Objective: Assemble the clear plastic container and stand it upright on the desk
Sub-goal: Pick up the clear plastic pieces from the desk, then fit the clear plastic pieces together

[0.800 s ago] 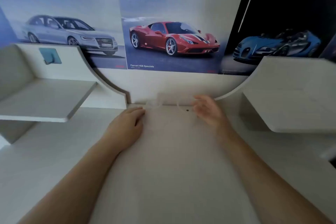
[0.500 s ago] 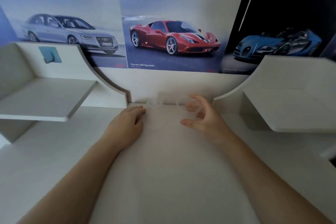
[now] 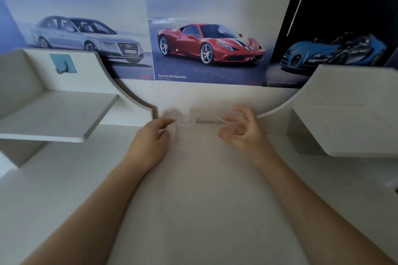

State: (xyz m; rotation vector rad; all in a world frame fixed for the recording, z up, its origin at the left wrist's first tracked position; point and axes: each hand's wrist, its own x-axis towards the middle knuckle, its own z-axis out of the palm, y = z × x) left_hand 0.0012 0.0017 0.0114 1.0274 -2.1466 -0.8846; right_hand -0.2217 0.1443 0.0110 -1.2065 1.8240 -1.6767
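Two clear plastic parts lie at the back of the white desk, against the wall. A small round clear piece lies flat near the left one. A larger clear container body lies on its side to the right, faint and hard to make out. My left hand rests palm down on the desk, its fingertips just short of the round piece. My right hand hovers with fingers spread and curled around the near end of the container body, holding nothing.
A white shelf juts out on the left with a blue hook on its back panel. Another white shelf block stands on the right. Car posters cover the wall behind.
My right hand has lifted off the desk and opened its fingers around the container body. My left hand has stayed almost still.
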